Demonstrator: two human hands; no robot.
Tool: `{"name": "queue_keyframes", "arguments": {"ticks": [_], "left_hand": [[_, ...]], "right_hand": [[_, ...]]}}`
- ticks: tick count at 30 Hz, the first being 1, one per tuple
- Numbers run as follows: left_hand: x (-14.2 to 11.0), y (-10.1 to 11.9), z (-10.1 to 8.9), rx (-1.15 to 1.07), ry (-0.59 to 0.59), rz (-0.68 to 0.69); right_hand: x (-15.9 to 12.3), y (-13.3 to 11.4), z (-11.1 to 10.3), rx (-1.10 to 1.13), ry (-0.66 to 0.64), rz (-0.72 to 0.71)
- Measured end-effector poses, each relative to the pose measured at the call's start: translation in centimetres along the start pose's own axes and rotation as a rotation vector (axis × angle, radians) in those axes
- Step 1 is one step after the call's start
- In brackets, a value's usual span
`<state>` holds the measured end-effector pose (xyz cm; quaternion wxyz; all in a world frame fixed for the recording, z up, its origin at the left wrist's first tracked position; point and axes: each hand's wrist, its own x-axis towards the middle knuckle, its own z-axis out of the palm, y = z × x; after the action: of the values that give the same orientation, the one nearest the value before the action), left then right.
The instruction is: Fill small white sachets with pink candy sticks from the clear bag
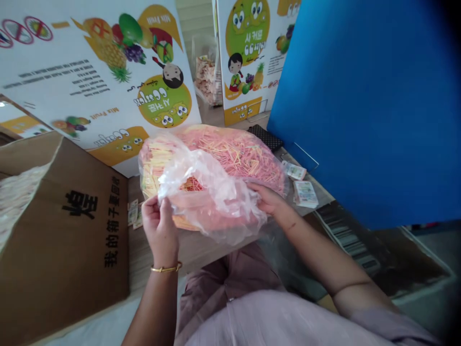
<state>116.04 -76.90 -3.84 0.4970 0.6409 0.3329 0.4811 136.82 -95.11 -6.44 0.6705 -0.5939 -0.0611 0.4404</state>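
Observation:
A large clear plastic bag [219,185] lies on the table, bulging with thin pink and yellow sticks [234,151]. Its crumpled mouth faces me, and through a gap in the film some sticks show bare. My left hand [160,223] pinches the left edge of the mouth between thumb and fingers. At the right side of the mouth, my right hand [268,198] grips the film; its fingertips are partly covered by the plastic.
A brown carton [90,230] stands on the left. Printed white boxes [118,62] rise behind the bag, with another clear bag [208,79] between them. Small card stacks [305,193] and a black patterned item [265,138] lie on the right, beside a big blue panel [363,110].

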Motion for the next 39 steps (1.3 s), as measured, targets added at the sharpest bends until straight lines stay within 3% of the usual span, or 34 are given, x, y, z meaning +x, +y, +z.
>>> {"name": "queue_keyframes", "arguments": {"ticks": [2,3,6,8,10,12,15,17,19,21,23,26,29,31,36,39], "left_hand": [[-0.9,0.0,-1.5,0.117,0.021,0.038],[-1.8,0.2,-2.0,0.210,0.044,0.126],[-5.7,1.6,-2.3,0.457,0.058,0.590],[-8.1,2.7,-1.4,0.512,-0.164,0.868],[-9.0,3.3,0.4,0.604,-0.499,0.981],[-7.9,2.9,2.7,0.735,-0.752,0.950],[-4.0,1.2,6.2,0.819,-0.959,0.711],[-1.3,0.3,8.2,0.752,-1.012,0.509],[0.6,0.2,9.7,0.643,-1.001,0.363],[1.7,0.5,10.7,0.565,-0.936,0.246],[2.4,1.0,11.3,0.540,-0.859,0.131],[2.8,1.6,12.0,0.550,-0.812,0.033],[2.4,1.7,12.5,0.566,-0.795,0.039],[1.9,1.4,12.9,0.577,-0.778,0.057],[0.8,-0.3,13.3,0.516,-0.829,0.151],[0.4,-1.4,12.6,0.538,-0.857,0.258]], "right_hand": [[-0.4,0.1,0.2,0.097,-0.039,0.103],[-0.6,0.1,0.3,0.138,-0.051,0.136],[-1.1,0.3,0.7,0.208,-0.040,0.171],[-1.3,0.6,0.9,0.234,-0.039,0.181],[-1.6,0.8,1.0,0.241,-0.061,0.168],[-1.8,0.8,0.7,0.230,-0.084,0.122],[-2.0,0.0,-0.9,0.126,-0.087,0.068],[-2.2,-0.9,-2.4,-0.046,-0.064,-0.036],[-2.6,-1.7,-3.9,-0.336,0.063,-0.246],[-3.0,-2.2,-5.0,-0.668,0.288,-0.436],[-3.2,-2.4,-5.7,-0.894,0.467,-0.513],[-2.9,-2.4,-6.2,-0.967,0.616,-0.588],[-2.3,-2.3,-6.6,-0.966,0.762,-0.669],[-1.9,-2.1,-6.5,-0.944,0.751,-0.712],[-1.1,-1.3,-4.2,-1.019,0.390,-0.876],[0.0,-1.5,-3.2,-1.182,0.250,-0.756]]}}
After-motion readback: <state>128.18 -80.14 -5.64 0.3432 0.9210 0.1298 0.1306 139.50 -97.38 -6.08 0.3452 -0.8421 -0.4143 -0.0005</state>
